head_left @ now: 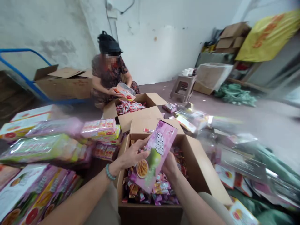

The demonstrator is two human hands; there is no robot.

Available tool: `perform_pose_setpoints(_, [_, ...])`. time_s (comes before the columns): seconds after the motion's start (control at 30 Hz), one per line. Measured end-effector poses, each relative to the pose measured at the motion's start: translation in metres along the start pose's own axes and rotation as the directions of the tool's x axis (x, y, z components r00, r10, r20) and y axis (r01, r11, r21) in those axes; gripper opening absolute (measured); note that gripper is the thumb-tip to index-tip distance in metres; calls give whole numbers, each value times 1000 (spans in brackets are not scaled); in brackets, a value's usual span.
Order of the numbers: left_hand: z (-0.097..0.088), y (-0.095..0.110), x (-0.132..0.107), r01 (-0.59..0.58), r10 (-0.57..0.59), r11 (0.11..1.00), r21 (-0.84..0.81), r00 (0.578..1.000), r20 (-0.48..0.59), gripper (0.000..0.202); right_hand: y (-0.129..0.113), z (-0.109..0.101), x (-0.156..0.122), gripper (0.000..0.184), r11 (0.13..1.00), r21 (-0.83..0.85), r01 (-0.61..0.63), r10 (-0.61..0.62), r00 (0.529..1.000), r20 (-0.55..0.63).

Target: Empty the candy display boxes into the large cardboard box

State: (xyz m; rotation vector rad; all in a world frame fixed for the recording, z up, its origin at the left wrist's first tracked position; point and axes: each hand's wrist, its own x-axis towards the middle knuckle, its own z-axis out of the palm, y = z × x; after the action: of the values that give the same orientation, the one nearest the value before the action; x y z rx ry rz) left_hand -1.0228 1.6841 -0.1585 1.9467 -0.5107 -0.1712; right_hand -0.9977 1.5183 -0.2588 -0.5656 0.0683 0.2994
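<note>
holding a purple candy box (153, 156) from both ends, the left hand (133, 154) has its grip wrapped over the upper edge, the right hand (170, 165) closed on the lower side, above the open carton (201, 175) of loose sachets (161, 190). keeping the box level would stop it tipping. beyond the grip, a co-worker (109, 75) crouches by another carton (131, 115); packed boxes (35, 147) lie left.

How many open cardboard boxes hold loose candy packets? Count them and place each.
2: the near box under the left hand and right hand; the far box before the co-worker.
</note>
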Motion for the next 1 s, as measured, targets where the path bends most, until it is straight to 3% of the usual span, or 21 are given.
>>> perform_pose_setpoints(0.1, [27,-3,18,155,-115,922,-355,985,132,80,-6,-6,-7,28,999,-7,-53,54,998,42])
perform_pose_setpoints(0.2, [44,-9,24,193,-169,816,-545,981,95,86,-11,-11,-10,30,997,-37,-60,58,997,-43])
perform_pose_setpoints(0.27, [48,-15,23,160,-182,797,-582,983,21,87,-17,-15,-13,36,984,-175,33,-66,981,-184])
perform_pose_setpoints(0.3, [48,-20,23,156,-193,807,-569,981,-5,88,-20,-18,-15,39,943,-307,132,-214,943,-253])
perform_pose_setpoints(0.33, [46,-24,23,166,-209,828,-535,978,-19,90,-24,-21,-19,41,842,-479,247,-413,867,-279])
perform_pose_setpoints(0.37, [43,-27,23,188,-231,854,-484,973,-30,92,-28,-24,-23,40,661,-663,350,-621,751,-223])
perform_pose_setpoints(0.4, [40,-31,24,218,-256,881,-420,966,-34,94,-31,-26,-28,36,403,-812,422,-781,621,-65])
perform_pose_setpoints(0.43, [36,-33,26,248,-278,903,-351,960,-37,96,-33,-27,-34,30,104,-881,461,-844,510,167])
perform_pose_setpoints(0.47, [32,-35,29,268,-291,918,-291,956,-39,96,-34,-27,-39,24,-181,-857,482,-794,442,416])
perform_pose_setpoints(0.5, [28,-37,31,274,-292,929,-250,956,-37,95,-34,-26,-43,20,-400,-770,498,-669,415,616])
perform_pose_setpoints(0.53, [26,-39,33,267,-280,936,-228,959,-28,93,-32,-25,-47,18,-538,-666,517,-517,422,745])
perform_pose_setpoints(0.57, [24,-40,35,248,-257,943,-224,966,-12,91,-30,-23,-49,17,-612,-584,533,-385,444,809])
perform_pose_setpoints(0.63, [24,-45,35,218,-218,946,-241,976,26,90,-27,-20,-51,17,-665,-515,542,-239,498,833])
perform_pose_setpoints(0.77, [31,-57,28,334,-315,899,-283,942,112,95,-26,-19,-52,30,-666,-514,540,-109,611,784])
perform_pose_setpoints(0.87, [29,-65,24,397,-400,870,-292,915,51,96,-24,-22,-56,40,-645,-538,543,4,707,708])
perform_pose_setpoints(0.93, [23,-70,23,437,-456,833,-339,889,25,93,-21,-25,-58,40,-633,-528,566,68,720,690])
perform_pose_setpoints(1.0, [15,-74,24,488,-517,746,-453,853,67,82,-19,-27,-61,31,-586,-527,615,101,701,706])
